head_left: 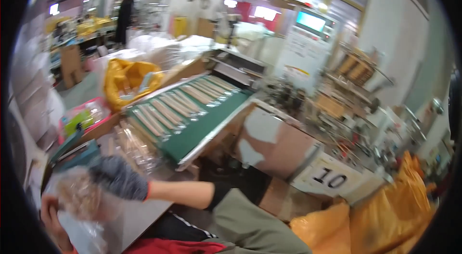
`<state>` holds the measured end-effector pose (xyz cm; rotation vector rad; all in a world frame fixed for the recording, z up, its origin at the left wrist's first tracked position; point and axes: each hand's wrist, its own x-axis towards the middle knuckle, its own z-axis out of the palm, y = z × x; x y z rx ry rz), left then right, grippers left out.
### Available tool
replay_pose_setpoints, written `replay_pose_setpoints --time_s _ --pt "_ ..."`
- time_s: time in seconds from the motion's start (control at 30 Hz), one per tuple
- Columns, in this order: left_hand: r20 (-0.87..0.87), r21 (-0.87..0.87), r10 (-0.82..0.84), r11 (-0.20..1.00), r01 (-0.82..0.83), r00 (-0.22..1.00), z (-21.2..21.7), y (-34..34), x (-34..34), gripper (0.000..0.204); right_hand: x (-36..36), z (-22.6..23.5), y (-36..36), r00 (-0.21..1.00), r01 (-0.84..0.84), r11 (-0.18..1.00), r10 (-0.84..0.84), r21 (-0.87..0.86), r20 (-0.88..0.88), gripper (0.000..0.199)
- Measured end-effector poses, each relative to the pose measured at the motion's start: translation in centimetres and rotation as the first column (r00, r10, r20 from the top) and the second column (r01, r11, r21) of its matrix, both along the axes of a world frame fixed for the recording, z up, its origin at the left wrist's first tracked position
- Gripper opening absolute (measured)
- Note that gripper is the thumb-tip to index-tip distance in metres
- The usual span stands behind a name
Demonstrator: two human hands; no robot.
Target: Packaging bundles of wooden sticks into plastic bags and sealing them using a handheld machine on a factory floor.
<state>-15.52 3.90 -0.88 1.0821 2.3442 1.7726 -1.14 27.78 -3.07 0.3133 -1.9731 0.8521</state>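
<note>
A clear plastic bag [79,196] with light brown contents, too blurred to name, is at the lower left above a pale tabletop. My left hand [52,218], bare, curls its fingers round the bag's near left side. On the bag's far right side is my right hand [115,177] in a grey knit glove with a red cuff; its fingers are smeared by motion. Just beyond it, clear-wrapped packets of slim wooden sticks [132,146] lie heaped at the end of a green conveyor belt [202,131]. More wrapped stick packets [180,105] lie in rows along the belt.
A yellow bag [127,81] and a pink-rimmed bin [89,117] stand left of the belt. To the right are a white machine cabinet [305,52] with a lit screen and a bench cluttered with tools [346,148]. Orange sacks [390,220] fill the lower right. Far back stands a person [127,8].
</note>
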Motion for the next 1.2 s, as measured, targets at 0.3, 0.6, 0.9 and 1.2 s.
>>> replay_pose_setpoints --time_s 0.3,0.6,0.9,1.2 --pt "-0.700 -0.365 -0.358 0.923 0.120 0.618 1.6 3.8 -1.6 0.013 2.2 5.6 7.5 0.934 0.013 0.653 -0.277 0.757 0.223 0.014" --pt "-0.002 0.263 -0.319 0.914 0.308 0.948 -4.1 6.3 0.7 0.010 -4.9 0.0 2.4 0.755 -0.181 0.791 -0.268 0.584 0.598 0.046" --pt "0.337 0.547 -0.451 0.808 0.218 0.826 -15.0 10.1 -2.4 0.054 -14.3 -1.4 2.4 0.988 -0.152 0.618 0.087 0.772 0.124 0.016" --pt "0.841 0.321 -0.345 0.938 0.129 0.417 -20.4 14.5 -10.6 0.034 -28.0 -9.9 18.6 0.618 0.732 0.438 -0.750 0.522 -0.237 0.033"
